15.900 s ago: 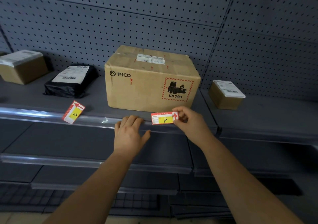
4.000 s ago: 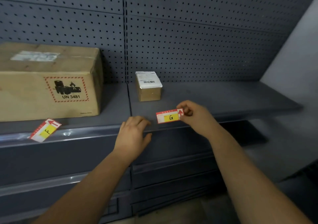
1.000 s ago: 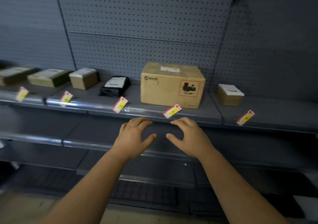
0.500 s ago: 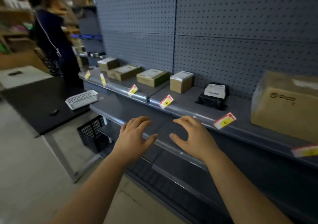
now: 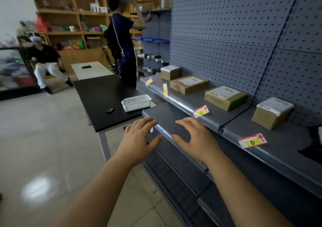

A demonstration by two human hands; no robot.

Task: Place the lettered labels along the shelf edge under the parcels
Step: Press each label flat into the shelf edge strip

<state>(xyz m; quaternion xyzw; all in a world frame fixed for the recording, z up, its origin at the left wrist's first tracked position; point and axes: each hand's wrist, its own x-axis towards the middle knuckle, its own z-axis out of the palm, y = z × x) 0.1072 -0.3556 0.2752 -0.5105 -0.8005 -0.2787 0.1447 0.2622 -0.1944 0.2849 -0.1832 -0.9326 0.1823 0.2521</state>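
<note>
Several red-and-yellow labels sit tilted along the grey shelf edge (image 5: pixel 181 104): the D label (image 5: pixel 252 141) at right, the C label (image 5: pixel 201 111), and two more labels (image 5: pixel 165 90) (image 5: pixel 149 81) farther left. Cardboard parcels stand behind them: one small box (image 5: pixel 271 114), a flat box (image 5: pixel 225 97), another flat box (image 5: pixel 189 83) and a small box (image 5: pixel 170 72). My left hand (image 5: pixel 139 139) and my right hand (image 5: pixel 195 137) hover empty, fingers spread, over the lower shelf (image 5: pixel 167 117), below the labelled edge.
A black table (image 5: pixel 102 97) stands left of the shelving with a white mesh basket (image 5: pixel 135 102) and a small dark object (image 5: pixel 110 110) on it. A person in dark clothes (image 5: pixel 122 49) stands by the shelf's far end; another person (image 5: pixel 44 63) crouches at far left. Wooden shelves line the back wall.
My view has swung left along the shelf, from the big PICO box to the C and D labels. Both hands stay empty and spread. The G label was put on the edge earlier.
</note>
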